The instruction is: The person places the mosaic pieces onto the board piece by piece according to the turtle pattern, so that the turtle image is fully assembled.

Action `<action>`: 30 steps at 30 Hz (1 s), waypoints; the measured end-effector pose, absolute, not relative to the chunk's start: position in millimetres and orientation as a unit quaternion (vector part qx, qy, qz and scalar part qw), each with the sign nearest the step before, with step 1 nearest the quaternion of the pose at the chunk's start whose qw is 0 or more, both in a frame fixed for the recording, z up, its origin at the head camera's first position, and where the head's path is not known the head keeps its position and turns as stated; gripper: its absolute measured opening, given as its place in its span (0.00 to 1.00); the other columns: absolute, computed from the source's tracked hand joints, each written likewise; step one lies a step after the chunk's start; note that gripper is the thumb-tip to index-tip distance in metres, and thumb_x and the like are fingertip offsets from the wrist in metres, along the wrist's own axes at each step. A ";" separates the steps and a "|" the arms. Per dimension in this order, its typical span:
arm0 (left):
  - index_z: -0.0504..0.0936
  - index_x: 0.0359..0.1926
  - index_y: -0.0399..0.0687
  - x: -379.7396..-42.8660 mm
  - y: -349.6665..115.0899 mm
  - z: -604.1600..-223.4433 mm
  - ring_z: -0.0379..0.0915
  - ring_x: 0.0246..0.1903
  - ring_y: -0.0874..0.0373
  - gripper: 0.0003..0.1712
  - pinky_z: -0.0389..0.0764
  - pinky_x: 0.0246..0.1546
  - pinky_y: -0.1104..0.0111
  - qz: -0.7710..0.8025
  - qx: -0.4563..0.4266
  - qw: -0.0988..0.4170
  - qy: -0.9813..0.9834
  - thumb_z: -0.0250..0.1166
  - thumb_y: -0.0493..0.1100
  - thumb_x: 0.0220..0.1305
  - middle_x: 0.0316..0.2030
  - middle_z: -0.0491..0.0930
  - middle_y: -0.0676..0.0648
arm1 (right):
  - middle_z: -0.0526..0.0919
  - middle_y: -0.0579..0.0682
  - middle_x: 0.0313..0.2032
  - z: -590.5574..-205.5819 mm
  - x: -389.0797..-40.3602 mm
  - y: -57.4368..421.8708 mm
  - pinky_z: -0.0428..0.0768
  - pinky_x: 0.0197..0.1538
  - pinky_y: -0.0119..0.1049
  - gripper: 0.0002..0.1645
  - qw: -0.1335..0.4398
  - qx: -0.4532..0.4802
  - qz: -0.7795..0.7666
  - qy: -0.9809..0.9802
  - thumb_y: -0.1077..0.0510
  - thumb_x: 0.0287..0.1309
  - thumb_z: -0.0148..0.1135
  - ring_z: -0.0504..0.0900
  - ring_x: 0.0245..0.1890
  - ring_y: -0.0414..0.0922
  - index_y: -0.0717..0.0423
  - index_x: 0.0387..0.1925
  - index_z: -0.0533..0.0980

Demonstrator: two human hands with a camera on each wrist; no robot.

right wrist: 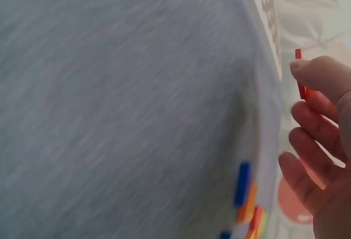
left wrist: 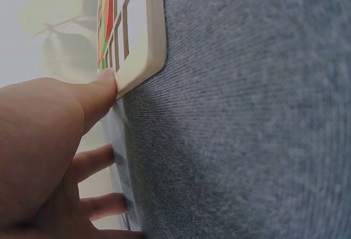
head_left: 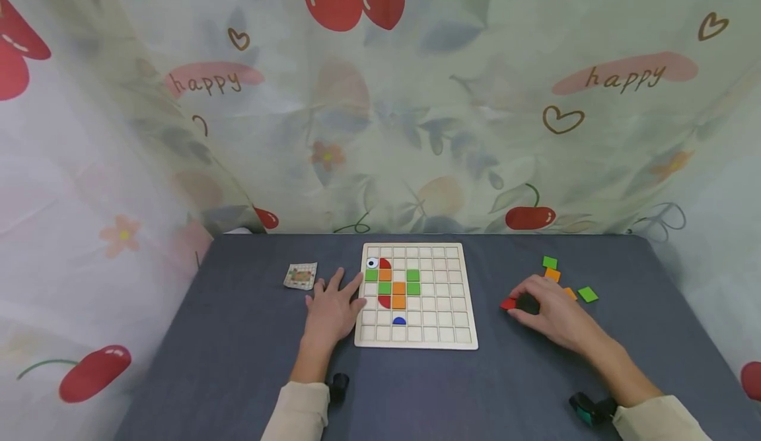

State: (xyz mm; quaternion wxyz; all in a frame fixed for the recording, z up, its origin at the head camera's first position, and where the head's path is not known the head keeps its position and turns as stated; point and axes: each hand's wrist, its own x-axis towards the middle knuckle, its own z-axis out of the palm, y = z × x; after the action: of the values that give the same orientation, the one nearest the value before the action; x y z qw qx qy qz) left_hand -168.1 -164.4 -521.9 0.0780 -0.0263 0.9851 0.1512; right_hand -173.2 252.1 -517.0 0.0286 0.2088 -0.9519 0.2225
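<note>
A white gridded board (head_left: 436,333) lies on the dark cloth, holding red, orange and green pieces, a white eye piece (head_left: 372,263) and a blue half-round piece (head_left: 399,321). My left hand (head_left: 330,310) is spread at the board's left side, its thumb (left wrist: 100,94) touching the edge near a corner. To the right of the board, my right hand (head_left: 555,314) pinches a thin red piece (right wrist: 302,92) between thumb and index finger. The other fingers of that hand are loosely bent. Part of the red piece is hidden by the fingers.
A small pattern card (head_left: 300,276) lies left of my left hand. Beyond my right hand are loose tiles, including a green tile (head_left: 588,294) and an orange tile (head_left: 552,274). The right wrist view also shows a blue piece (right wrist: 242,184). A printed curtain (head_left: 380,131) hangs behind the table.
</note>
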 end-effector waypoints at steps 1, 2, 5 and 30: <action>0.63 0.77 0.69 -168.0 -164.8 -522.0 0.50 0.76 0.28 0.33 0.59 0.68 0.27 0.151 -0.026 0.078 0.985 0.58 0.60 0.74 0.80 0.56 0.43 | 0.83 0.40 0.39 -515.9 -174.3 248.4 0.79 0.49 0.45 0.13 0.032 0.210 0.222 -0.952 0.53 0.54 0.78 0.78 0.43 0.43 0.43 0.40 0.81; 0.63 0.77 0.69 -167.8 -165.0 -522.2 0.50 0.76 0.28 0.33 0.59 0.68 0.27 0.151 -0.026 0.078 0.985 0.57 0.60 0.74 0.80 0.56 0.43 | 0.83 0.40 0.39 -514.2 -175.5 244.6 0.80 0.48 0.45 0.13 0.033 0.211 0.221 -0.952 0.53 0.55 0.77 0.78 0.42 0.42 0.43 0.40 0.82; 0.63 0.77 0.70 -167.2 -165.3 -523.0 0.49 0.77 0.28 0.33 0.59 0.68 0.27 0.154 -0.025 0.079 0.985 0.57 0.60 0.75 0.80 0.55 0.43 | 0.84 0.41 0.38 -510.8 -179.4 232.5 0.81 0.47 0.44 0.13 0.038 0.215 0.226 -0.949 0.54 0.55 0.77 0.78 0.42 0.43 0.46 0.42 0.83; 0.65 0.77 0.69 -168.6 -164.9 -522.6 0.50 0.76 0.28 0.33 0.60 0.68 0.27 0.156 -0.024 0.074 0.985 0.58 0.59 0.74 0.80 0.56 0.43 | 0.85 0.45 0.42 -503.7 -211.5 141.3 0.80 0.48 0.42 0.14 0.013 0.279 0.263 -0.924 0.54 0.57 0.76 0.78 0.45 0.45 0.49 0.44 0.84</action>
State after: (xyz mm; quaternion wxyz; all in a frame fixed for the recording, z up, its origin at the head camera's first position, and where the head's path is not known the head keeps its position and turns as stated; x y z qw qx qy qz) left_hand -168.6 -164.9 -522.6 0.0744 -0.0241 0.9846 0.1563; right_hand -211.5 141.3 -503.7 0.0133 0.2788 -0.9237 0.2625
